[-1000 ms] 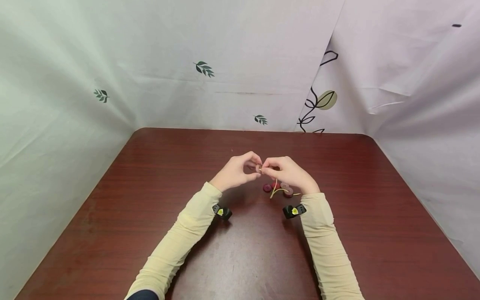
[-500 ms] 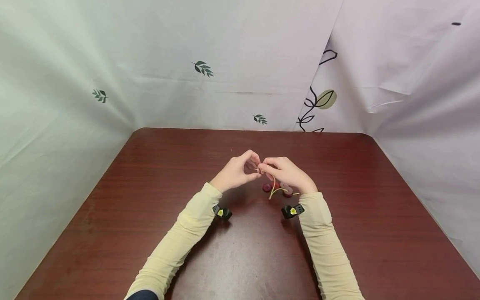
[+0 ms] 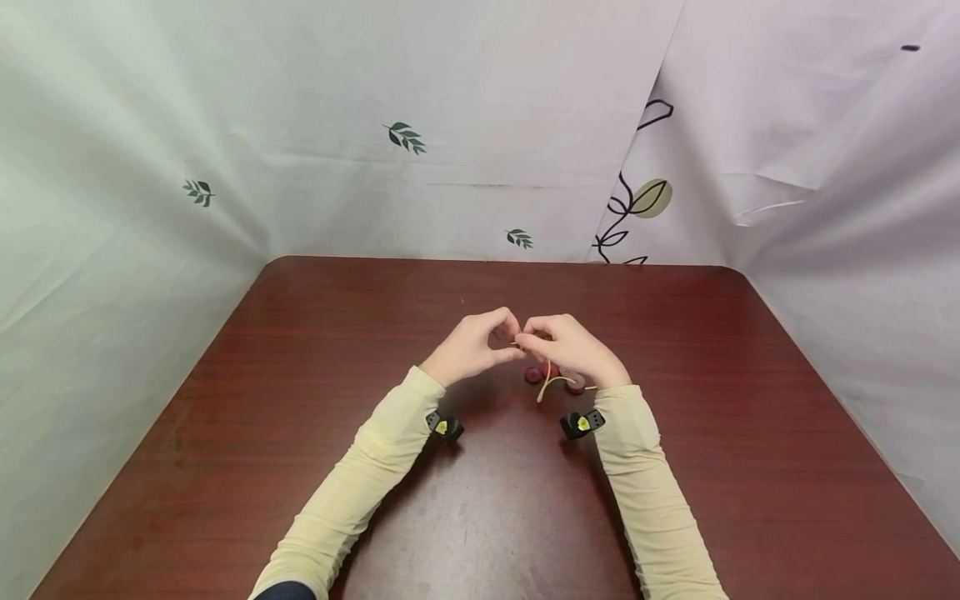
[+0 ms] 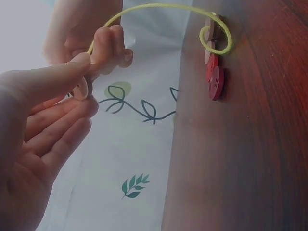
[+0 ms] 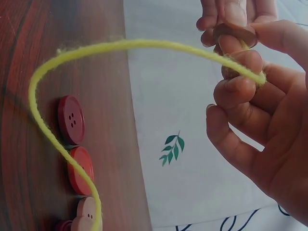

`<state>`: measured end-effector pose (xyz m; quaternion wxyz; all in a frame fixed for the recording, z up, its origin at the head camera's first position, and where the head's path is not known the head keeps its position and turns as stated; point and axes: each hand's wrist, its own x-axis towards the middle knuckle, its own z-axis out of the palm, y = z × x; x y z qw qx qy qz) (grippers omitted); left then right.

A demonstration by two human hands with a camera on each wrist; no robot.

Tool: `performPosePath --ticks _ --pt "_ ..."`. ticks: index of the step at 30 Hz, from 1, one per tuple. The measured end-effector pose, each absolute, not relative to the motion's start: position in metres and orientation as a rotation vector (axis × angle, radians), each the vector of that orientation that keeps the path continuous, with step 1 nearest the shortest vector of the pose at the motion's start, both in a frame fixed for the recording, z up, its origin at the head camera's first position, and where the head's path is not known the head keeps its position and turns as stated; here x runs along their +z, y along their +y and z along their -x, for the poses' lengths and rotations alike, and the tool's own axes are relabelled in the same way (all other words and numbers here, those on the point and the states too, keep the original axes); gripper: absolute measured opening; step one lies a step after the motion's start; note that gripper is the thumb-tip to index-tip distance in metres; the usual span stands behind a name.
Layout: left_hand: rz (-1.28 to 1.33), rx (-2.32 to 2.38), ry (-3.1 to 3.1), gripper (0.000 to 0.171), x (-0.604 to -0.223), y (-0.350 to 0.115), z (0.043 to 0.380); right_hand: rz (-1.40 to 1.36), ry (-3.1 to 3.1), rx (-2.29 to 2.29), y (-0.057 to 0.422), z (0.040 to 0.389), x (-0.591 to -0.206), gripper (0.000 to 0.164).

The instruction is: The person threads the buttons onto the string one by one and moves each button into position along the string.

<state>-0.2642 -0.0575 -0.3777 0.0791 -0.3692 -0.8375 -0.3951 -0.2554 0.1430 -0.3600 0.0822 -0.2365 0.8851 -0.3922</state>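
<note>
Between thumb and fingers my left hand (image 3: pixel 476 346) pinches a brownish-pink button (image 4: pixel 84 89), held above the table. My right hand (image 3: pixel 576 348) meets it from the other side, its fingertips right at the button. A yellow yarn (image 5: pixel 130 44) runs between the right hand's curled fingers, which grip it close to the button's face. From there the yarn arcs down to the tabletop. On the table below lie a dark red button (image 5: pixel 72 120), a red button (image 5: pixel 81 169) and pale pink buttons (image 5: pixel 86 210), with the yarn crossing over some of them.
The dark red-brown wooden table (image 3: pixel 480 533) has rounded far corners. White cloth (image 3: pixel 315 100) with leaf prints hangs behind it and along both sides. A small black camera (image 3: pixel 445 426) sits at the left wrist, another black camera (image 3: pixel 582 424) at the right.
The right hand has shifted slightly left, closer to the left hand. The held button, visible between the fingertips earlier, is now mostly hidden in the head view. The yarn's hanging loop moved slightly.
</note>
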Motion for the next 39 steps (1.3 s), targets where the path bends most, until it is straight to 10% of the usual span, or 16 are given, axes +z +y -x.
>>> performPosePath --ticks 39 --pt "1.149 -1.161 -2.509 0.011 -0.3814 -0.0565 0.2675 0.783 2.675 -1.119 0.1485 0.2615 -0.3621 0.023"
